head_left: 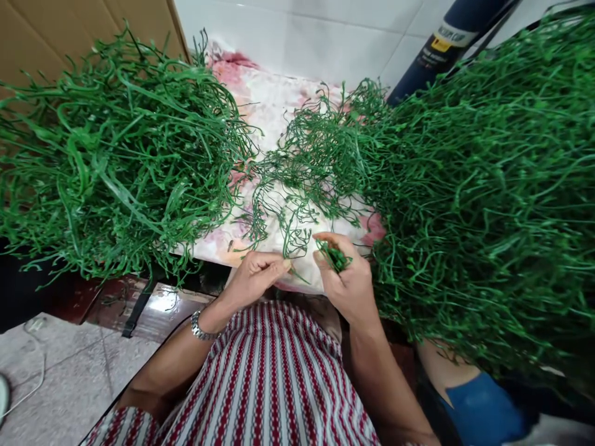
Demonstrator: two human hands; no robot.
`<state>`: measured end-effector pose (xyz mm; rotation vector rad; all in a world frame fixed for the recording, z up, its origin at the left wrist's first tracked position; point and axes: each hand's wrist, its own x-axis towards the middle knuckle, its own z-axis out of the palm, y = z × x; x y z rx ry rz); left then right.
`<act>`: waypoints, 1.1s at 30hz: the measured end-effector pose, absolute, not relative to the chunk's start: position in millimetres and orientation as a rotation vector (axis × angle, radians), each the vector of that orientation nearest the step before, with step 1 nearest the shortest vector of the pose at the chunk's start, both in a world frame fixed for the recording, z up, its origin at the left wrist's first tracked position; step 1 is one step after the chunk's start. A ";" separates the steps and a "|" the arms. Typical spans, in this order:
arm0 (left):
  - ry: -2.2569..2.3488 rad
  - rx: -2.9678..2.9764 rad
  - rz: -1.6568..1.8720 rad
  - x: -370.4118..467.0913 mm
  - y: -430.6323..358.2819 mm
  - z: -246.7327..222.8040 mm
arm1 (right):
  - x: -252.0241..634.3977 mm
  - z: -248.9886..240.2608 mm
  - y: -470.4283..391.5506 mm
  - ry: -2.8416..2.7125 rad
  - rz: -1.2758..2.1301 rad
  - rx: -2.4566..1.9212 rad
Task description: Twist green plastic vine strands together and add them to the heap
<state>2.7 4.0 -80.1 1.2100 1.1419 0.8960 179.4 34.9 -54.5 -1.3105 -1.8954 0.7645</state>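
Thin green stems are heaped on a floral cloth (274,87). A large pile of stems (111,155) lies to the left, a bigger pile (493,186) fills the right, and a loose, thinner spread of stems (325,145) lies between them. My left hand (255,275), with a metal watch at its wrist, pinches a green stem (300,275) between thumb and index finger. Close by on the right, my right hand (346,279) is curled around a small bunch of green stems (335,255). The two hands are apart, at the cloth's near edge.
Behind the cloth rises a white tiled wall (297,37), with cardboard (83,31) at the back left. A dark blue cylinder (437,52) leans at the back right. Another person's knee and blue clothing (483,406) show at the lower right. A cable (41,365) crosses the floor at left.
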 end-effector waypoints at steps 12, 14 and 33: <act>1.245 1.737 0.735 -2.8 -3.2 -70.2 | 171.1 -77.5 42.2 -2.098 0.802 -1.360; 1.350 1.776 0.727 -7.3 -6.8 -66.8 | 173.8 -78.8 39.6 -2.096 0.714 -1.316; 1.616 1.873 1.098 18.1 39.8 -56.2 | 186.5 -87.6 27.0 -2.404 0.255 -1.011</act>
